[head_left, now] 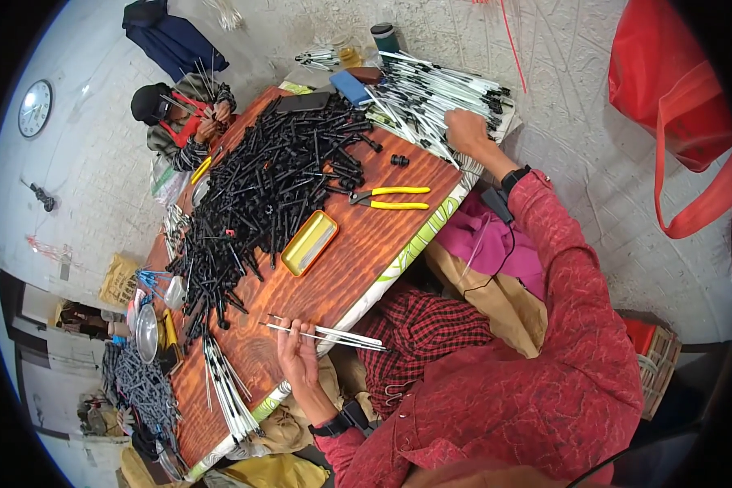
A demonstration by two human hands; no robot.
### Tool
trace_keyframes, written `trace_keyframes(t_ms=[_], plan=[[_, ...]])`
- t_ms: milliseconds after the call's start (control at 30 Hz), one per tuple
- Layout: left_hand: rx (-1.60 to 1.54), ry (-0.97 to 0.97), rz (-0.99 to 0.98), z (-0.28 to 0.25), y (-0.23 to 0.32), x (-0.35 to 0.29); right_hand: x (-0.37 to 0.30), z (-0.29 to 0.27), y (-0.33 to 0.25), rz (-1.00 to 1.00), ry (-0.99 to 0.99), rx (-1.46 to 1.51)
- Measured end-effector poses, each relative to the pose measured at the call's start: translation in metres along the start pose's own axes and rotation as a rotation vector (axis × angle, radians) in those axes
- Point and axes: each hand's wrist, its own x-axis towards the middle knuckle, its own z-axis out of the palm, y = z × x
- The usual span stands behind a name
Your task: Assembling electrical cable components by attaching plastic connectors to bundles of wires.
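Observation:
At the table's near edge, my left hand (298,358) is closed around a few thin white rods (348,337) with dark ends, which point to the right. My right arm reaches to the far right corner, where my right hand (467,132) rests at a large pile of white rods (431,93) with black ends. Its fingers curl down out of sight, so what they grip is hidden. Between the hands lie pliers (390,198) with yellow handles and an open yellow tin (310,243). A big heap of black plastic stems (260,175) covers the table's middle.
The wooden table (256,313) has a patterned cloth edge. A white rod bundle (229,398) lies at its near left, beyond it grey parts (142,390). Across sits a co-worker (183,114) holding thin rods. A small black fitting (399,160), a blue box (350,87) and a red bag (675,89) are around.

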Motion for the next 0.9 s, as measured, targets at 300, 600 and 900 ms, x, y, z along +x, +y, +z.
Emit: trace_keyframes(t_ms=[300, 600, 900], plan=[[-0.011, -0.005, 0.005, -0.001, -0.001, -0.001, -0.012, -0.021, -0.009, 0.062, -0.139, 0.635], [-0.006, 0.017, 0.011, 0.002, 0.000, -0.003, -0.031, -0.029, -0.028, -0.006, -0.111, 0.719], [-0.005, 0.032, 0.009, 0.002, 0.001, -0.003, -0.048, -0.037, -0.001, 0.102, -0.101, 0.333]])
